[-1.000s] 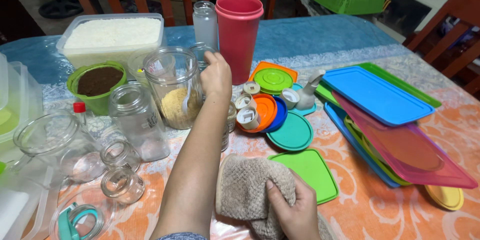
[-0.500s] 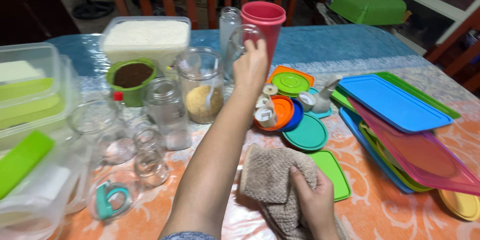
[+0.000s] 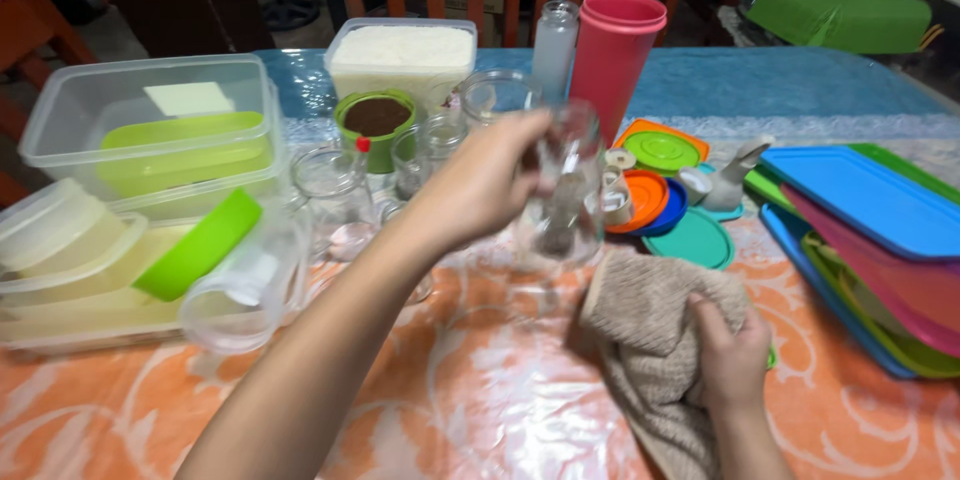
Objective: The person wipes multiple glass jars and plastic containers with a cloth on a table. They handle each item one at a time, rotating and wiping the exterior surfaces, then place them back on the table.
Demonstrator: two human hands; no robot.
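My left hand [image 3: 478,188] grips a clear glass jar [image 3: 563,202] and holds it in the air above the table, just left of the cloth. My right hand [image 3: 733,355] clutches a beige textured cloth [image 3: 655,325] that rests on the orange patterned tablecloth [image 3: 480,390]. The jar is blurred and looks empty. Behind my left hand stand several other clear glass jars [image 3: 335,195].
A tall red cup [image 3: 615,55], a frosted bottle [image 3: 555,50] and a tub of white grains [image 3: 402,55] stand at the back. A green pot [image 3: 375,125] holds brown powder. Round coloured lids [image 3: 660,202] and flat rectangular lids [image 3: 870,230] lie right. Clear plastic boxes [image 3: 150,130] sit left.
My left hand has lifted a glass jar from the group at the back and brought it nearer, toward the cloth. The view has swung left, showing more plastic boxes.
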